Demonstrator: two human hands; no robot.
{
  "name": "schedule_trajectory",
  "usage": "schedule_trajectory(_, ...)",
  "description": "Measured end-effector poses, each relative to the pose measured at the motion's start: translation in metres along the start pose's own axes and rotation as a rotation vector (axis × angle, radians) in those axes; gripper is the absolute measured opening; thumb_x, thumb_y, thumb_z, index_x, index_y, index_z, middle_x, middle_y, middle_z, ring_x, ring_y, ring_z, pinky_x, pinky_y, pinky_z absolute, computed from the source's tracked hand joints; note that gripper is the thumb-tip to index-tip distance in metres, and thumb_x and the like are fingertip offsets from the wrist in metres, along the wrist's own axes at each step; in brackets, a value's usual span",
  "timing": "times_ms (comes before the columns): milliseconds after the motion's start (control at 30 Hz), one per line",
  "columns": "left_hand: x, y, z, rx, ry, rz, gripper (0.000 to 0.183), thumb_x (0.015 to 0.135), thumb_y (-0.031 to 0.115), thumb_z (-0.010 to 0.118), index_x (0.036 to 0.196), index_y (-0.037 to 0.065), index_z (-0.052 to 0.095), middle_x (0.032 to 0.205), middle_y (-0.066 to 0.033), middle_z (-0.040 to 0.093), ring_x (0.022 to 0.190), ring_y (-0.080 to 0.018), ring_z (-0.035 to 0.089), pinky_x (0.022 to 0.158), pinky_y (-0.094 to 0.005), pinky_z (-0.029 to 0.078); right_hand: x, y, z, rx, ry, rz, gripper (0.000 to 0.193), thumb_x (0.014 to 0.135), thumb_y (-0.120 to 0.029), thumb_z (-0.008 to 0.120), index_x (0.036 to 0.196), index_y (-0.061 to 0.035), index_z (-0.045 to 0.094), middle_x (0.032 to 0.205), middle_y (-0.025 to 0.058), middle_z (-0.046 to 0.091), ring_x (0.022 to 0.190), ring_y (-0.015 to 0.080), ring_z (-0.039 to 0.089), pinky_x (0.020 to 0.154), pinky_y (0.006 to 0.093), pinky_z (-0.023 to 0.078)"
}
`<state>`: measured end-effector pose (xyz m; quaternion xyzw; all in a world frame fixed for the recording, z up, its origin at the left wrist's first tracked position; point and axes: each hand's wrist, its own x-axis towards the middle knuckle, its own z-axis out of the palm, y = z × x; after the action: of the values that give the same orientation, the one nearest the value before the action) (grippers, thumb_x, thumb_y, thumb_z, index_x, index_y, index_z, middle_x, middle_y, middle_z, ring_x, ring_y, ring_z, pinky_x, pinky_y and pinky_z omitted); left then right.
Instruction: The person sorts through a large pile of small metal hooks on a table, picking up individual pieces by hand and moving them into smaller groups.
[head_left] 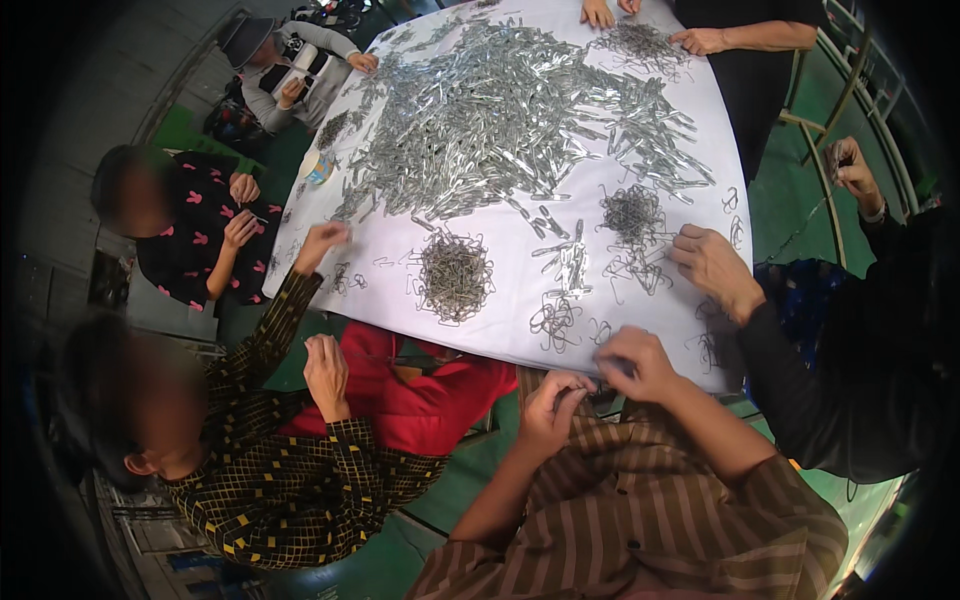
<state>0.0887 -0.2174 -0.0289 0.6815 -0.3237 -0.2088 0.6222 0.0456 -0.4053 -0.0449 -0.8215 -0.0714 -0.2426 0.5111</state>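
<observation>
white table (pixel 385 312), twelve o'clock: stiff, light-looking wire hooks (pixel 553 322), best held mid-shank; left hand (pixel 555 415) pinched, contents unclear; right hand's (pixel 640 366) fingers blurred, untellable.

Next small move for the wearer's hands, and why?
Probably reach the right hand slightly forward to one loose bent wire: the small near cluster lies just beyond it, with silver strips farther in. The left hand has its fingers pinched together; what they hold, if anything, is too small to tell.
</observation>
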Motion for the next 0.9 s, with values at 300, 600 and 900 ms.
schedule_trajectory(300,0.001,0.005,0.006,0.158,-0.024,0.126,0.008,0.086,-0.008,0.047,0.09,-0.001,0.048,0.091,-0.0109,0.062,0.067,-0.007,0.05,0.061,-0.021,0.043,0.058,0.046,0.035,-0.568,-0.02,0.169,0.015,0.072,-0.005,0.063,0.086,-0.0008,0.061,0.083,0.0127,0.051,0.083,0.03,0.052,0.072,0.0377,0.044)
schedule_trajectory(600,0.003,0.004,0.011,0.15,0.067,-0.029,0.006,0.084,-0.003,0.054,0.089,-0.001,0.051,0.083,-0.0127,0.062,0.075,-0.0217,0.062,0.066,-0.0299,0.048,0.062,0.011,0.008,0.303,0.019,0.605,0.014,0.07,-0.005,0.072,0.073,-0.0005,0.06,0.061,0.0027,0.057,0.055,0.0105,0.052,0.052,0.0236,0.04)
schedule_trajectory(900,0.012,0.003,0.016,0.169,0.16,-0.021,0.006,0.085,-0.002,0.055,0.089,0.0,0.051,0.08,-0.014,0.063,0.073,-0.0228,0.063,0.063,-0.0301,0.048,0.041,-0.041,-0.008,0.676,-0.032,0.731,0.013,0.076,-0.006,0.07,0.075,-0.0003,0.058,0.059,-0.0003,0.057,0.051,0.0026,0.051,0.044,0.0175,0.038)
